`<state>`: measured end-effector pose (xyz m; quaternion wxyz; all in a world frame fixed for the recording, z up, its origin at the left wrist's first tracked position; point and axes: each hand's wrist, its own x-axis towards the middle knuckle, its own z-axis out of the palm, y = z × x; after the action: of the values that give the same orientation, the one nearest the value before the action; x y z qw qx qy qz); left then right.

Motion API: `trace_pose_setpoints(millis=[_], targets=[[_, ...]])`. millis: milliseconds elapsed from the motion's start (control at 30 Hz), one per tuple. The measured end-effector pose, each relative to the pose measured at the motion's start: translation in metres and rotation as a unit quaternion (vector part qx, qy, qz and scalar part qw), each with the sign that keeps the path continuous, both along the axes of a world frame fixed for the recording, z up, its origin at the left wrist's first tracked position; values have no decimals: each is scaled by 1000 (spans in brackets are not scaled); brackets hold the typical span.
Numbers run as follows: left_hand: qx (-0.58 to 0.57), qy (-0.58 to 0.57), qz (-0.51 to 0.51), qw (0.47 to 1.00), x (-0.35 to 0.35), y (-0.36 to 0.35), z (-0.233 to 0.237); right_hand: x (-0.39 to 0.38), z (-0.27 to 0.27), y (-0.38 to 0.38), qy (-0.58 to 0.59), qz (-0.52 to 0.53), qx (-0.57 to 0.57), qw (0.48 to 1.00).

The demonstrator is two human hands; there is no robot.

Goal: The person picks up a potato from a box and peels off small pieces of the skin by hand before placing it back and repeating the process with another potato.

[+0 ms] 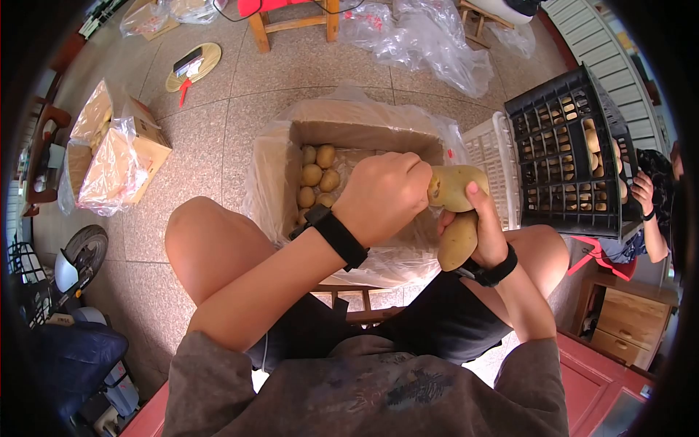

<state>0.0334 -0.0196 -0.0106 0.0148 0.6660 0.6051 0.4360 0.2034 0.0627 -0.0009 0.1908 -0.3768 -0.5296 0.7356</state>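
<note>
Rightward from potatoes (464,186), black crate (568,218) (lattice (496,167) between)

Readable text: none.
Shirt front (419,387): dark print; no legible characters.
Scooter plate (61,319): pale; any lettering is too small to read.
Plastic liner (453,140): small red mark; illegible.

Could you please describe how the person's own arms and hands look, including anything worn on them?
The left hand and right hand are bare, without gloves. A wide black band circles the left wrist, and a similar black strap the right. The forearms are uncovered; the short, loose sleeves are dark brownish-grey.
</note>
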Motion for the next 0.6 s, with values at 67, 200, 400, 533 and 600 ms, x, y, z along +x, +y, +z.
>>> trace_pose_setpoints(millis=[67, 200, 400, 533, 600], targets=[[-4, 1, 2, 1000, -2, 0, 2, 0, 1, 1, -3, 4, 1, 1000], [-18, -129, -9, 991, -6, -2, 13, 6, -2, 8, 43, 23, -40, 998], [-75, -319, -18, 944, -10, 0, 14, 10, 3, 7, 98, 23, -97, 990], [-40, -284, -19, 958, -11, -4, 22, 12, 3, 10, 103, 34, -85, 990], [-53, -247, -22, 967, -12, -7, 24, 10, 3, 9, 95, 24, -81, 992]])
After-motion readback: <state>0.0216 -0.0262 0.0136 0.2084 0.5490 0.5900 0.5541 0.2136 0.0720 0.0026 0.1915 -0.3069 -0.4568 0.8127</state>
